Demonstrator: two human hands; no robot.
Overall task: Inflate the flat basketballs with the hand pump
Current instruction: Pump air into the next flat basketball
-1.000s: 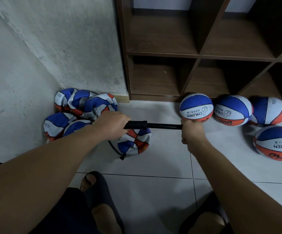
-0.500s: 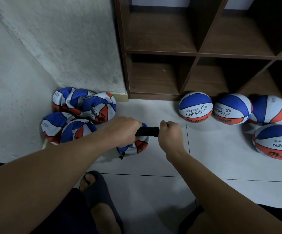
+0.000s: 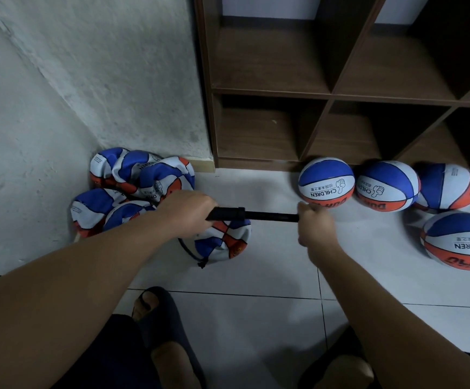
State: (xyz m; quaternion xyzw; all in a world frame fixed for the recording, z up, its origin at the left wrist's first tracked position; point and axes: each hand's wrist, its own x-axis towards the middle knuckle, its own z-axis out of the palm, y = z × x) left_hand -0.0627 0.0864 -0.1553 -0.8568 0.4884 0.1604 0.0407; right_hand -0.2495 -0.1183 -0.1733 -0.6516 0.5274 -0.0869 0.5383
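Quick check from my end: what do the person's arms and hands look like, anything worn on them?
Both forearms are bare up to the frame edge, no sleeves in view. The left hand and the right hand wear no gloves; no watch, ring or wristband shows.

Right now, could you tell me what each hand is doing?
Left hand: closed around the pump body.
Right hand: closed around the pump handle, with the rod pulled out.
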